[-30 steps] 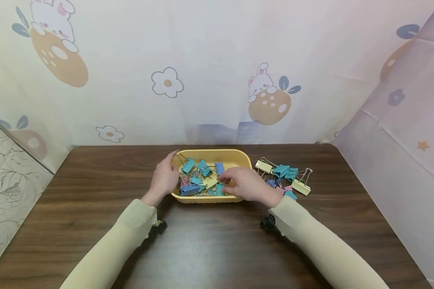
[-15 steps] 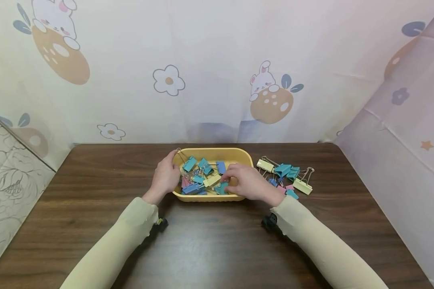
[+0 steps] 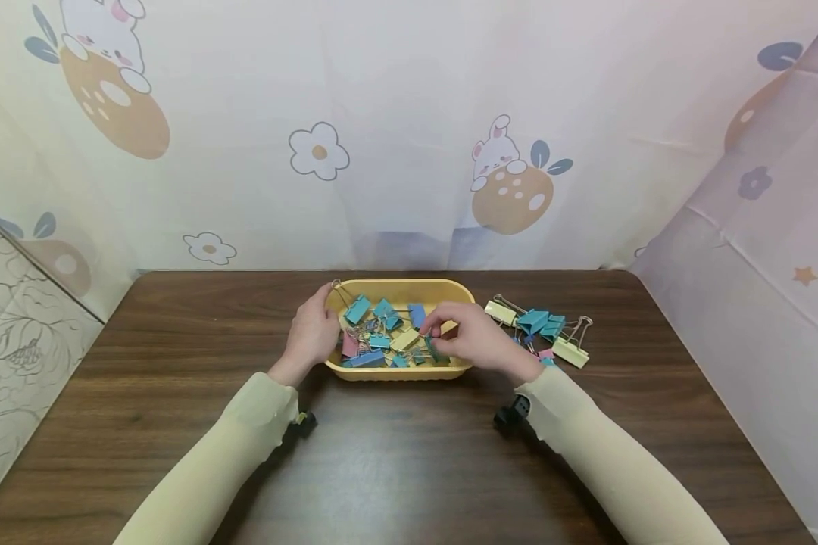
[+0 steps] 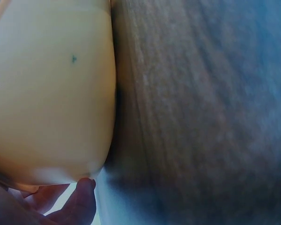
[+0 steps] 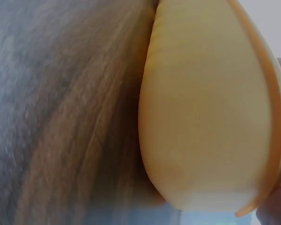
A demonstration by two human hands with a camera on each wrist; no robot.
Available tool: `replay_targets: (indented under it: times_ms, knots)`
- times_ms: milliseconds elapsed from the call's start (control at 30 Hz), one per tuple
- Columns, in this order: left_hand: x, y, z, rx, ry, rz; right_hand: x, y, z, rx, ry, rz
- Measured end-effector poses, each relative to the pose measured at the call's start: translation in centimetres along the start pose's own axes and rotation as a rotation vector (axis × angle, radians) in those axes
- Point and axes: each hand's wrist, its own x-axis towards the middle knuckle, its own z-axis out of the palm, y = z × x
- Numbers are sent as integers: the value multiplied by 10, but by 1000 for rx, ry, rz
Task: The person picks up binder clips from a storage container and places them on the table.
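Note:
A yellow plastic tray (image 3: 409, 374) holds a jumble of teal, blue, yellow and pink binder clips (image 3: 379, 341). My left hand (image 3: 311, 330) grips the tray's left end; in the left wrist view its fingers (image 4: 82, 202) touch the wall. Over the right part of the tray, my right hand (image 3: 473, 337) pinches a teal binder clip (image 3: 439, 350), partly hidden by the fingers. In the right wrist view the tray's outer wall (image 5: 206, 117) fills the middle and only a bit of the hand (image 5: 277, 204) shows at the edge.
Right of the tray, a loose pile of binder clips (image 3: 533, 322) lies on the dark wooden table (image 3: 395, 454), a yellow clip (image 3: 569, 351) at its right side. A patterned curtain (image 3: 395, 136) hangs behind the table's far edge.
My right hand has shifted slightly right and up, taking the teal binder clip along. Clips beneath it have settled differently. My left hand keeps its place on the tray.

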Motion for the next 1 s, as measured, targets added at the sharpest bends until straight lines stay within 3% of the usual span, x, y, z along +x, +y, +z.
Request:
replay_targets:
  times_ms: [133,267,567,667,800,1000]
  knots:
    - [0,0,-1,-3,-3,1,0,-1,-1,108,82,49]
    - [0,0,-2,-7,-1,3,-4,-18,-7,194,140,84]
    - [-2,-1,-1,-10,17,8,-18,8,-32,556,254,177]
    - [-2,-2,-2,-16,18,4,-35,7,-49,580,275,203]
    - [-1,-1,-1,-20,17,-6,-61,11,-70,498,328,257]
    - [0,-1,0,0,26,9,-97,26,-95,492,410,323]
